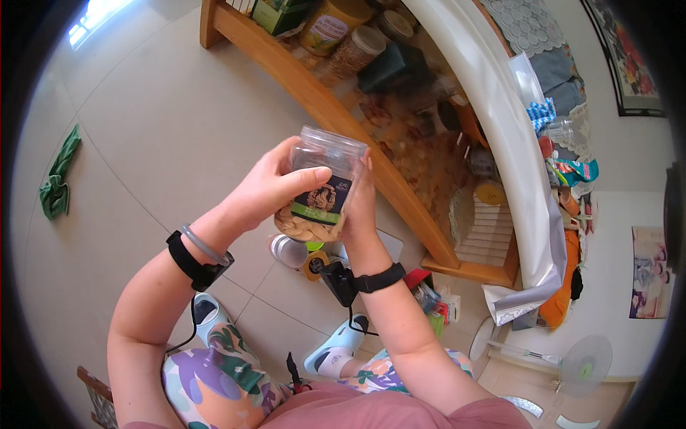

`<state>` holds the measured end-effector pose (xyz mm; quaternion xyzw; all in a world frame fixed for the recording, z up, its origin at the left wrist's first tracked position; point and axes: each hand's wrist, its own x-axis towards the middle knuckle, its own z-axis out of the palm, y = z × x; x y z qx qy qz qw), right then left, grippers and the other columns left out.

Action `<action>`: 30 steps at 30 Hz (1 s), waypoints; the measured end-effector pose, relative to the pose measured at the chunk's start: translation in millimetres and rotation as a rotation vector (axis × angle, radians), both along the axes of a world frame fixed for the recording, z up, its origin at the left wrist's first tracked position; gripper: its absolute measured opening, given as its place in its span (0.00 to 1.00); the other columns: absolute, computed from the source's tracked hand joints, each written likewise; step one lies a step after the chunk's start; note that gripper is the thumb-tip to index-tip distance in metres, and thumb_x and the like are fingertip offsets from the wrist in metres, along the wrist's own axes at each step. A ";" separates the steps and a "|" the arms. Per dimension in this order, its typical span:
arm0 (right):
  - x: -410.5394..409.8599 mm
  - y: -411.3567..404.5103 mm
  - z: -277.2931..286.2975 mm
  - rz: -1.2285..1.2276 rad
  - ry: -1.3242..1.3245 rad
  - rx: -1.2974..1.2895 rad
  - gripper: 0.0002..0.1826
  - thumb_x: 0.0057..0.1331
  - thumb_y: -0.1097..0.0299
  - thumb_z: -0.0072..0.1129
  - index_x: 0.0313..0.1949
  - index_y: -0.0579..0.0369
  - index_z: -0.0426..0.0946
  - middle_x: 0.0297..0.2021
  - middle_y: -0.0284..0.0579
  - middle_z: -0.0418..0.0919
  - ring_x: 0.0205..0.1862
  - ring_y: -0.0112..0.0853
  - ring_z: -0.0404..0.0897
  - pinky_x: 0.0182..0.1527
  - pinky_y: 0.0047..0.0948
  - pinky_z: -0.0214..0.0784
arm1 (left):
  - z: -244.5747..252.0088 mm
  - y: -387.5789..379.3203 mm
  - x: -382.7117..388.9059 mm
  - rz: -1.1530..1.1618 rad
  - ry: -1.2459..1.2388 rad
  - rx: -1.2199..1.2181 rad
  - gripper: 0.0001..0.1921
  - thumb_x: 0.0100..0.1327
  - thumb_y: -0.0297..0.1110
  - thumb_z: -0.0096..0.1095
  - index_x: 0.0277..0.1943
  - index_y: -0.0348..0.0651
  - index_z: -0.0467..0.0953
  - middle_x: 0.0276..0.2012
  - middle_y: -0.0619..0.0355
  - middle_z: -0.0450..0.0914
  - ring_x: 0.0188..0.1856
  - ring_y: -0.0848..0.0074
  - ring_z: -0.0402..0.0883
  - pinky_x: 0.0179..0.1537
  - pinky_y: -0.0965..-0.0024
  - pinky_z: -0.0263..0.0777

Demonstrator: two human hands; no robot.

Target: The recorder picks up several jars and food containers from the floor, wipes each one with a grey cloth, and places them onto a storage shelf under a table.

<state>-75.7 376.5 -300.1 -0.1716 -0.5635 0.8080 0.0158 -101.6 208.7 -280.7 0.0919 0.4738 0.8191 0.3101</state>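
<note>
Both hands hold a clear plastic jar (323,206) in front of me, tilted, beside the wooden frame of a low table. Pale nuts or shells lie in its lower part, and a dark and green label with writing covers its face. My left hand (262,187) grips the left side, its thumb across the front. My right hand (362,209) wraps the right side, its fingers mostly hidden behind the jar. Whether a clear lid sits on the top rim cannot be told.
The wooden table (332,102) has a lower shelf with a yellow canister (328,27) and a lidded jar (360,47). On the floor stand another jar (289,251) and a red container (418,279). A green cloth (59,177) lies left; a fan (585,364) stands right.
</note>
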 end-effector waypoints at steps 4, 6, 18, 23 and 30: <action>7.9 6.0 23.8 0.330 0.184 0.163 0.39 0.69 0.36 0.49 0.65 0.54 0.64 0.59 0.41 0.72 0.61 0.31 0.70 0.66 0.32 0.57 | -8.9 -4.5 -6.5 0.126 0.210 -0.247 0.40 0.57 0.52 0.73 0.61 0.29 0.65 0.52 0.47 0.76 0.53 0.69 0.79 0.54 0.68 0.74; 8.0 8.9 38.3 0.396 0.165 0.232 0.39 0.66 0.37 0.55 0.65 0.54 0.65 0.58 0.41 0.73 0.62 0.31 0.69 0.66 0.32 0.57 | -9.4 -2.6 -8.2 0.174 0.419 -0.453 0.41 0.55 0.55 0.73 0.59 0.27 0.67 0.51 0.44 0.74 0.52 0.65 0.79 0.53 0.65 0.74; -15.1 108.4 50.4 0.347 0.024 0.336 0.39 0.58 0.52 0.74 0.64 0.54 0.67 0.59 0.40 0.74 0.60 0.30 0.72 0.64 0.33 0.60 | -10.5 1.2 -13.6 0.460 0.463 -0.675 0.20 0.63 0.47 0.66 0.44 0.37 0.74 0.28 0.57 0.76 0.30 0.77 0.74 0.34 0.72 0.70; -37.6 200.8 27.8 -0.065 0.019 0.545 0.34 0.61 0.57 0.71 0.62 0.56 0.69 0.56 0.41 0.76 0.60 0.29 0.71 0.60 0.28 0.63 | -25.5 -3.7 -19.2 0.541 0.402 -0.613 0.08 0.68 0.32 0.60 0.40 0.35 0.72 0.31 0.64 0.76 0.34 0.85 0.73 0.38 0.79 0.69; -114.2 243.0 3.7 -0.289 0.071 0.771 0.36 0.61 0.66 0.72 0.64 0.63 0.64 0.59 0.46 0.72 0.61 0.33 0.70 0.63 0.31 0.60 | -36.6 1.8 -18.3 0.472 0.333 -0.589 0.07 0.68 0.30 0.59 0.38 0.35 0.72 0.30 0.65 0.74 0.34 0.87 0.72 0.37 0.81 0.68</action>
